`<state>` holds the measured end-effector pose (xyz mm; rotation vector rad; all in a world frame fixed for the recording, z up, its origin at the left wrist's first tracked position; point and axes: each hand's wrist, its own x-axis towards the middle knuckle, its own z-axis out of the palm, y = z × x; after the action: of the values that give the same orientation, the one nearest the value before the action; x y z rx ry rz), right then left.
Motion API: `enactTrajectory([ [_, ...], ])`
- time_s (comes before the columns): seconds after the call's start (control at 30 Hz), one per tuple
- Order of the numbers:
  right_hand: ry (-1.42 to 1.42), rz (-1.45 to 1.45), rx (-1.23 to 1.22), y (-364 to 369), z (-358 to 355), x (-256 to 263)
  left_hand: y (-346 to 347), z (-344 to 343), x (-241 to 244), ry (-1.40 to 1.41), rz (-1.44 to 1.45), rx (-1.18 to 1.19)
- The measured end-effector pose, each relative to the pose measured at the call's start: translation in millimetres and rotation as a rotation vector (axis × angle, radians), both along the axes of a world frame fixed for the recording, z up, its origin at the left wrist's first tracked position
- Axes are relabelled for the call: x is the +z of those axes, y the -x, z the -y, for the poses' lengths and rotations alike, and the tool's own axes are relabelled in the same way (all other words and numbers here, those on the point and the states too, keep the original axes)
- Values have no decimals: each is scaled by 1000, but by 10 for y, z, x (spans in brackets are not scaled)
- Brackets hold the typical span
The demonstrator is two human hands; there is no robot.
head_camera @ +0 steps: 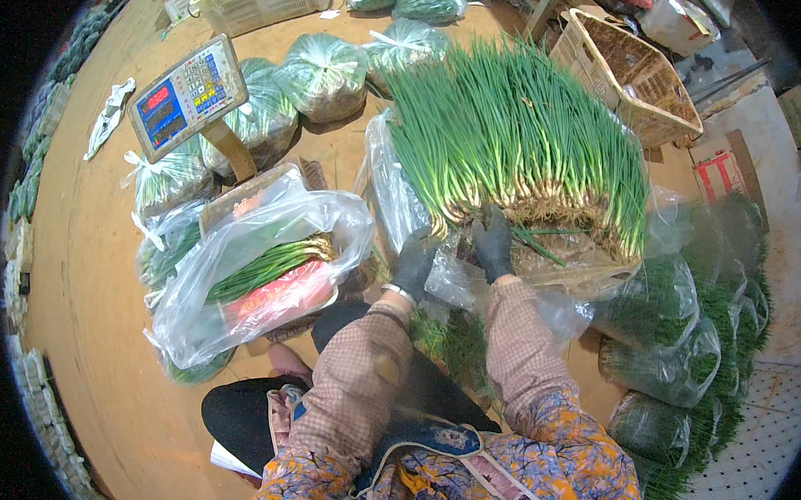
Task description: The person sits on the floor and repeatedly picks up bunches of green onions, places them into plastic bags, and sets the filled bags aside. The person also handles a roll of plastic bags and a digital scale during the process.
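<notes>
A wide heap of scallions (509,120) lies on clear plastic, green tops pointing away and pale root ends towards me. My left hand (415,264), in a dark grey glove, is at the bulbs on the heap's left end. Beside it, my right hand (493,245), gloved alike, reaches into the roots, its fingertips among them. Whether either hand grips any stalks is hidden by the gloves and roots. To the left, a clear plastic bag (192,334) lies open over a scale, with a small bunch of scallions (270,267) inside.
The scale's display panel (188,96) stands on a post at the left. Tied bags of scallions (325,76) line up behind it. Several bagged green bundles (667,352) are stacked at right. A dirty plastic crate (627,78) stands at the back right, a pale crate (264,5) at the back left.
</notes>
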<state>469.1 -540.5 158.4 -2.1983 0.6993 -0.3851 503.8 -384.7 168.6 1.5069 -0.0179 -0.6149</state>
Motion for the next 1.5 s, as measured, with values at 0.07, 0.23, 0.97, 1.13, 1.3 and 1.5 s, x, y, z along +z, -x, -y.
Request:
enactTrajectory([
  [0.07,72,-40,-65,-66,180,-321,40,136,-19,10,100,32],
  [0.23,-59,-130,-115,-330,-157,-83,-102,3,-311,33,35,35],
  [0.97,368,-109,382,-170,0,295,-271,1,-91,461,-276,153],
  [1.13,365,-435,314,-477,-244,100,-296,-41,-315,534,-272,277],
  [1.3,311,-468,453,-531,-181,184,-339,-198,-506,291,-147,254],
  [1.5,-160,181,315,-400,-264,654,-175,-54,96,212,-179,174],
])
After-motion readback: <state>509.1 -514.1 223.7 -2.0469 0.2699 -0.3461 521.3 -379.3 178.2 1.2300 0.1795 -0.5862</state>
